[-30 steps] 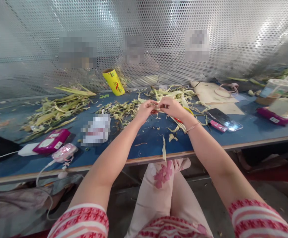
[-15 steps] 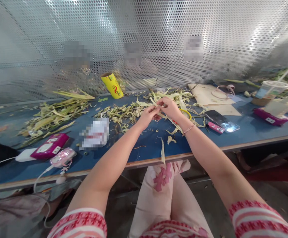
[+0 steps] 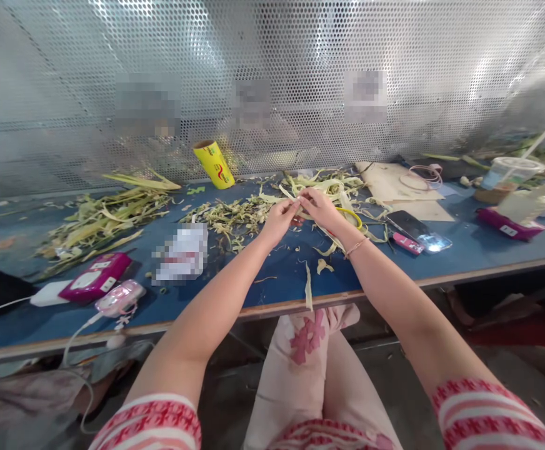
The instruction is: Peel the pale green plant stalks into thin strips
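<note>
My left hand [image 3: 280, 220] and my right hand [image 3: 320, 207] meet above the blue table, fingertips pinched close together. Between them is a pale green leaf strip [image 3: 286, 192], one end of it sticking up past the fingers; the gripped part is mostly hidden. Behind my right hand lies a heap of long pale leaf strips [image 3: 342, 185]. Small curled green scraps [image 3: 235, 215] are spread left of my hands. Part of a yellow ring-shaped thing [image 3: 354, 217] shows beside my right wrist. A single strip [image 3: 309, 286] hangs over the table's front edge.
A yellow cardboard tube [image 3: 215, 165] stands tilted near the perforated metal wall [image 3: 291, 75]. Leftward are another leaf pile [image 3: 108, 219], a purple tissue pack [image 3: 97, 275] and a pink case [image 3: 120, 299]. To the right lie a phone [image 3: 410, 226], brown paper [image 3: 389, 181] and a drink cup [image 3: 507, 178].
Both hands stay together in nearly the same spot, with a small shift of the fingers. The leaf strip's free end now points up and to the left.
</note>
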Available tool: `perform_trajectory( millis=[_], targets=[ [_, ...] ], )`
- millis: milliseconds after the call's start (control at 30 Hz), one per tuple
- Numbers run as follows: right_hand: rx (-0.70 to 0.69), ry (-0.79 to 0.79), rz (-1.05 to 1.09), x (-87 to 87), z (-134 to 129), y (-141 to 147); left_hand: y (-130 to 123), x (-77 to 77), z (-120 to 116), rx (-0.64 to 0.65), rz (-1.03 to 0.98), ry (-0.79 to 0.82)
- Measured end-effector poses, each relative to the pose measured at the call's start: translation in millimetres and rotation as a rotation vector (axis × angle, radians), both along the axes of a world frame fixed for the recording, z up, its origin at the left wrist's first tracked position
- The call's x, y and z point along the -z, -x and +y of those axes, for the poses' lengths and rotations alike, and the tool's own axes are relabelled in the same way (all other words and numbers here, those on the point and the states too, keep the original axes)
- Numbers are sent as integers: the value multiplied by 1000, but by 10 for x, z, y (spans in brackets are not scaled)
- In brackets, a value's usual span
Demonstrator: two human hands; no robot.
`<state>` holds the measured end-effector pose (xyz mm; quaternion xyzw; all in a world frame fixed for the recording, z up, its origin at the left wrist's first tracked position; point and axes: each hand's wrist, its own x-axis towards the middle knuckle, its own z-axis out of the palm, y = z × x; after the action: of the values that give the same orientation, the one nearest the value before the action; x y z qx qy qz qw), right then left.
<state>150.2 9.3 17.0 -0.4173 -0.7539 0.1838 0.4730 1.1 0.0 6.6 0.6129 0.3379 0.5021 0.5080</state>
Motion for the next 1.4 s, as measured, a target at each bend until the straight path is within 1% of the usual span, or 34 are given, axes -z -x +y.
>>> perform_trajectory(
  millis=[133,200,333,400,467,500,600,633,700,767,867,967,1033,1167,1233,1333,1400],
  targets=[
    [43,-19,-20,-12,-15,10,8,-14,-2,-35,49,-44],
    [95,-18,-9,-20,-14,16,8,-17,-5,-41,74,-65],
    [238,26,5,-38,-4,12,4,-17,-10,-63,94,-101],
    [245,67,-5,-42,-6,8,5,-15,-10,-77,110,-118],
    [198,166,25,-45,-20,12,9,-13,-12,-91,129,-141],
    [158,253,70,-47,-32,18,12,-12,-14,-93,142,-157],
    [2,561,298,-54,-67,41,16,-7,-29,-62,189,-206],
    [-52,635,379,-56,-74,47,16,-4,-35,-42,203,-217],
    [-119,699,498,-54,-78,55,11,2,-49,-3,215,-218],
    [-108,677,560,-41,-68,59,2,9,-58,26,214,-200],
    [-53,541,600,-9,-35,61,-13,9,-64,49,198,-145],
    [-13,382,610,13,7,59,-19,-12,-62,27,149,-75],
    [16,329,609,10,26,54,-13,-30,-60,0,127,-41],
    [6,331,623,-20,23,43,8,-39,-54,-12,124,-45],
    [-39,351,620,-28,3,43,12,-24,-51,3,144,-70],
    [-124,382,554,-21,-33,50,7,8,-45,41,178,-107],
    [-152,396,521,-12,-49,54,1,22,-38,57,177,-102]
  ],
)
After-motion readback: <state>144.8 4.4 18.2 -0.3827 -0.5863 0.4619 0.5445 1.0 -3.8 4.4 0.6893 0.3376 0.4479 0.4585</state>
